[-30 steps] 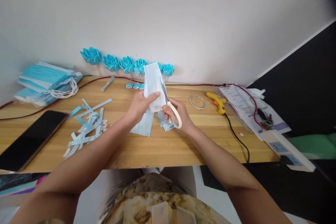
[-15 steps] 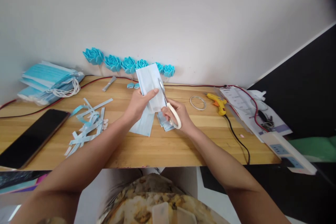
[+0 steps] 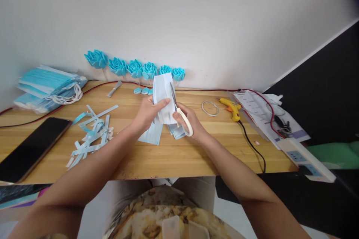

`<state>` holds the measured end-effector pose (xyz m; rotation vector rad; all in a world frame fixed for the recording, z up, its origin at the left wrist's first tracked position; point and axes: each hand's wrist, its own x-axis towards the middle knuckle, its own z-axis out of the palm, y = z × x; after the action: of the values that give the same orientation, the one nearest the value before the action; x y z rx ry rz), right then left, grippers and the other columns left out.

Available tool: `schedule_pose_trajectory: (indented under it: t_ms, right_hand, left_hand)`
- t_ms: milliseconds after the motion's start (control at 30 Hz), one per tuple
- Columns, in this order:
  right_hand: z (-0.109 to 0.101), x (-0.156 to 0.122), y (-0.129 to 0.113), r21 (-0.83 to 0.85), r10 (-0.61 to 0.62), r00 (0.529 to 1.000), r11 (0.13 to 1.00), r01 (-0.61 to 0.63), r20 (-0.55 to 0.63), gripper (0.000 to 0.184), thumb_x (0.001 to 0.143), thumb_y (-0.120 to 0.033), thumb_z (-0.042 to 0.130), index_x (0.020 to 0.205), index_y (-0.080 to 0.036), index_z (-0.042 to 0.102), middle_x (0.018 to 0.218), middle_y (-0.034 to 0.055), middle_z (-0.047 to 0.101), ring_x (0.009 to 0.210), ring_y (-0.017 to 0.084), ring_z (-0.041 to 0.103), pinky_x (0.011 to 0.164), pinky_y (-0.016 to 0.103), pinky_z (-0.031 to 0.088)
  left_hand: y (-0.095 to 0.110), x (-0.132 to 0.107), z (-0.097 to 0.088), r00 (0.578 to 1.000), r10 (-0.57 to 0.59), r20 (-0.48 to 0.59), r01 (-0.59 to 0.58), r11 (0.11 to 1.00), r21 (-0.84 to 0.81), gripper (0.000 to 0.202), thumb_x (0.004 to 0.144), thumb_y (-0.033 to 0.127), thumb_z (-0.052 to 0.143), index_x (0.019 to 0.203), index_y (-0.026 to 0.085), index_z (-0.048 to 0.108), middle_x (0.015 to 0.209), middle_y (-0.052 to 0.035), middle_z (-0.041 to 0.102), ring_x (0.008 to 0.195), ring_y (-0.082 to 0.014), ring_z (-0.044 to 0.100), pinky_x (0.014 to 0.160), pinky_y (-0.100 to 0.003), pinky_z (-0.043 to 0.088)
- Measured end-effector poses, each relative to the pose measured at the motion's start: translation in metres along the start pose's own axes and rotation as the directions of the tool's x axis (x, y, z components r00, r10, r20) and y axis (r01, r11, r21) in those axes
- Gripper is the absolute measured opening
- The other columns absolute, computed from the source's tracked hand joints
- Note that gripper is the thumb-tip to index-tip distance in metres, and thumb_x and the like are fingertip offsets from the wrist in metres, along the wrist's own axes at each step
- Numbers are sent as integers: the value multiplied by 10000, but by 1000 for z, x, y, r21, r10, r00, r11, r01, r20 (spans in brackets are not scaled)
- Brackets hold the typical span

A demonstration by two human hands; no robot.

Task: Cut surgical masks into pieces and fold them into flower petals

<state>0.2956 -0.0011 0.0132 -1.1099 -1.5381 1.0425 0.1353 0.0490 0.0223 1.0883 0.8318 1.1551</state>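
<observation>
My left hand point(image 3: 150, 110) grips a pale blue face mask piece point(image 3: 163, 86) by its left side, thumb across the front, holding it upright above the table. Wrapped round the white handles of a pair of scissors point(image 3: 184, 118) is my right hand point(image 3: 193, 121). The blades point up along the right edge of the mask piece; whether they are cutting cannot be made out. Beneath my hands, another flat mask piece point(image 3: 151, 134) and a few small cut pieces point(image 3: 176, 131) lie on the wooden table point(image 3: 179, 160).
Blue flowers point(image 3: 117, 67) on sticks line the wall. Stacked masks point(image 3: 46, 82), cut strips point(image 3: 94, 134) and a phone point(image 3: 33, 149) are on the left. Rightward lie a wire ring point(image 3: 210, 108), a yellow glue gun point(image 3: 232, 108), papers point(image 3: 258, 108) and a power strip point(image 3: 305, 160).
The mask piece has turned more upright and shifted slightly right. The scissors keep to its right edge. The view has shifted a little.
</observation>
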Motion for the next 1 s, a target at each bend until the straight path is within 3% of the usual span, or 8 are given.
schedule_pose_trajectory:
  t_ms: [333,567,733,1000]
  right_hand:
    - [1,-1,4,39,64,998,997,-64,-12,519,769,-649,734,1020,-198,672,666,-37,516,544,111,464,501,247,374]
    - [-1,-1,5,43,65,998,997,-64,-15,462,755,-628,761,875,-198,640,595,-49,509,506,104,461,475,240,360]
    - [0,-2,5,65,60,998,996,-58,-25,428,759,-582,780,903,-199,654,563,-63,502,474,91,432,461,232,343]
    - [1,-2,4,82,41,998,996,-37,-46,379,757,-519,808,785,-200,605,529,-67,507,446,82,428,443,222,341]
  left_hand:
    - [-4,-1,-1,998,-56,8,56,998,-30,422,592,414,902,834,127,708,752,-37,699,601,-147,606,566,-273,507]
    - [-5,0,-1,998,-54,18,55,998,-38,413,604,420,902,831,133,713,746,-38,689,589,-141,596,545,-269,505]
    - [-6,0,-1,998,-55,20,56,998,-36,408,611,420,901,830,132,712,750,-40,691,592,-140,597,546,-266,506]
    - [-7,2,-3,999,-43,34,44,999,-26,403,624,430,891,835,139,708,767,-47,696,604,-153,608,558,-280,510]
